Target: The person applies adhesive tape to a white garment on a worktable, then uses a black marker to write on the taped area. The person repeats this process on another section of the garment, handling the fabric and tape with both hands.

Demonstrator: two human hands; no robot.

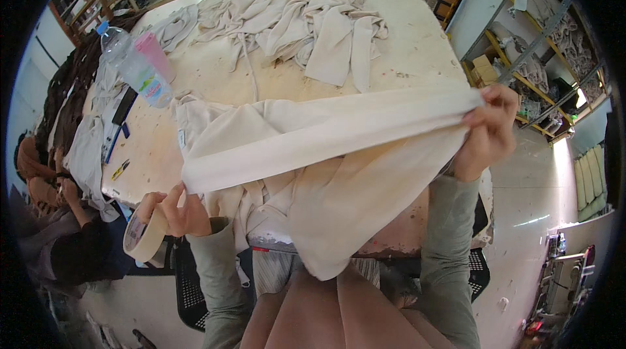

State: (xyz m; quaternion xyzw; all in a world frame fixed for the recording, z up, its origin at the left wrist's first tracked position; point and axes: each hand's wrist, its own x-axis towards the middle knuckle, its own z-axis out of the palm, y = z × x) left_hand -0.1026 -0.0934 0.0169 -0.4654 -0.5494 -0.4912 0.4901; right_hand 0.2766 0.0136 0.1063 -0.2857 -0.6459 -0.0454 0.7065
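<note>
A cream cloth garment [313, 134] is stretched between my two hands above the near part of the table, its lower fold hanging over the front edge. My left hand [186, 212] is closed at the garment's left corner. A roll of cream tape [142, 235] hangs on the fingers of that same hand. At the far end of the stretched edge, my right hand [489, 130] grips the cloth between thumb and fingers. A small white label [182, 139] shows at the garment's left side. More pale cloth [261, 205] lies beneath it.
A heap of cream garments [293, 20] covers the back of the table [417, 43]. At left stand a plastic bottle [134, 65] and a pink cup [154, 56], with yellow snips [120, 170] nearer. Another person [62, 199] sits at far left. Shelves [535, 43] stand at right.
</note>
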